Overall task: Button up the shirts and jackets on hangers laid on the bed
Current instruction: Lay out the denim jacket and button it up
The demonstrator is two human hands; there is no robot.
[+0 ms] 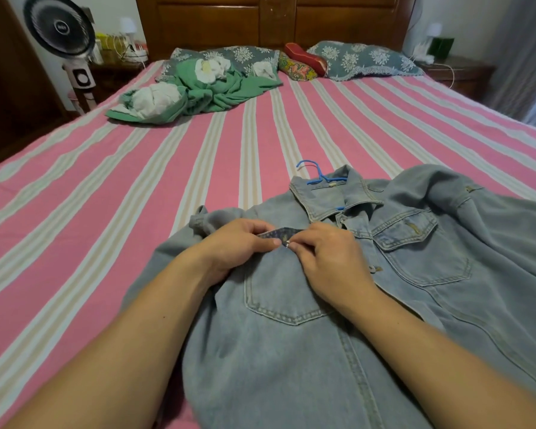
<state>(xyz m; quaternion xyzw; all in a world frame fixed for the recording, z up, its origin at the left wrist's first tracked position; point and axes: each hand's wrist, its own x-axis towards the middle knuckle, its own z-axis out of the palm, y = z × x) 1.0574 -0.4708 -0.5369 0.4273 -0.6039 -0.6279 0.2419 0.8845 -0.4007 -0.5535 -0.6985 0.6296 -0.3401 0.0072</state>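
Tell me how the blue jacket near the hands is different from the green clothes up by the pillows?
The denim jacket is pale blue; the green garment is green with white parts. The denim jacket lies spread on a blue hanger, while the green garment sits crumpled in a heap, no hanger showing. The left hand and right hand pinch the denim jacket's pocket flap; nothing touches the green garment. Both lie on the striped bed.

A home bedroom is shown: a double bed (136, 181) w/ pink striped sheet, wooden headboard (260, 20), patterned pillows (362, 58), bedside tables w/ lamps (129, 27), and a pedestal fan (59, 26).
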